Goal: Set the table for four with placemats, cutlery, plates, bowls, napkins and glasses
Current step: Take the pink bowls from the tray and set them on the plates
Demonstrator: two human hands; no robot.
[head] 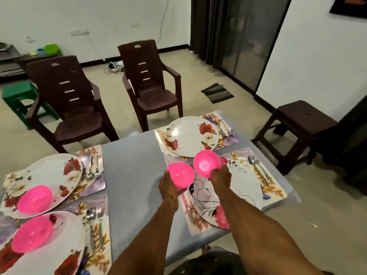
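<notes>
My left hand (168, 187) grips a pink bowl (181, 175) above the table's middle, beside the near right plate (244, 185). My right hand (220, 176) holds a second pink bowl (207, 162) by its near rim, over the gap between the near right plate and the far right plate (190, 135). Two more pink bowls (34, 199) (31, 237) sit on the two flowered plates (45, 173) (65, 245) at the left. All plates lie on floral placemats (276, 187), each with a spoon and fork (95, 221) beside it.
The table (131, 175) has a pale blue-grey cover. Two dark brown chairs (71, 104) (151, 84) stand beyond its far edge, a brown stool (297, 128) to the right and a green stool (17, 98) at the far left.
</notes>
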